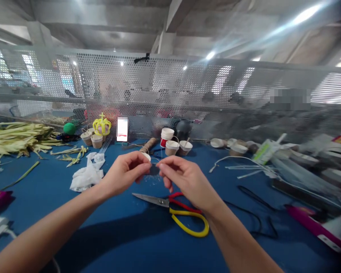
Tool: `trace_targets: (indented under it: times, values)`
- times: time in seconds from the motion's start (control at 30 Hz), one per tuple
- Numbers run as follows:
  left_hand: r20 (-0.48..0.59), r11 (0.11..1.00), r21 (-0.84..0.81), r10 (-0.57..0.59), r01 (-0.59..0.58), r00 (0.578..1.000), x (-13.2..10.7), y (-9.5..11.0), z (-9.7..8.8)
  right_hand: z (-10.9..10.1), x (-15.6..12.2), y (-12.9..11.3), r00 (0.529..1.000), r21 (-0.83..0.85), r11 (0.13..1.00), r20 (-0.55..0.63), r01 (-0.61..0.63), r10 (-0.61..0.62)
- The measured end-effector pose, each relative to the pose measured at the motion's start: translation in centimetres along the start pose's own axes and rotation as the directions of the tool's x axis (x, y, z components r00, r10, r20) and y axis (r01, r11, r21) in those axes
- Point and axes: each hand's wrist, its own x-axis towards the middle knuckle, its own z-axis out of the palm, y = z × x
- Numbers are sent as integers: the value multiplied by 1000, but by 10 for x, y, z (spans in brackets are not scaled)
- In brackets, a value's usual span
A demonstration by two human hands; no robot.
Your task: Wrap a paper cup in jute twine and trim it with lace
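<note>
My left hand (132,169) is raised over the middle of the blue table, thumb and index fingertip pinched together. Facing it a short gap away, my right hand (184,176) makes a similar pinch with its other fingers curled. A faint thin line curves near the fingertips; whether either hand grips it I cannot make out. Scissors (163,203) with one red and one yellow handle lie below the hands, partly behind my right wrist. Just beyond the fingertips are a twine-wrapped stick (148,145) and a small white-topped item (146,156), partly hidden.
Crumpled white plastic (86,176) lies left, near pale dried husks (19,138). Small pots (172,148), a yellow crown-shaped piece (101,127) and a lit phone (122,129) line the back, before a perforated metal screen. Magenta-handled tools (315,223) and a black cord (255,197) are at right.
</note>
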Motion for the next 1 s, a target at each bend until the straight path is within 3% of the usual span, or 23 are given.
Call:
trace_targets:
  times: [0.47,1.0]
  values:
    - [-44,993,-105,-56,51,997,5,-4,-1,14,9,-1,981,-51,996,180,-66,74]
    - [-29,994,-63,-90,88,995,4,-16,1,18,8,12,976,12,996,201,-87,82]
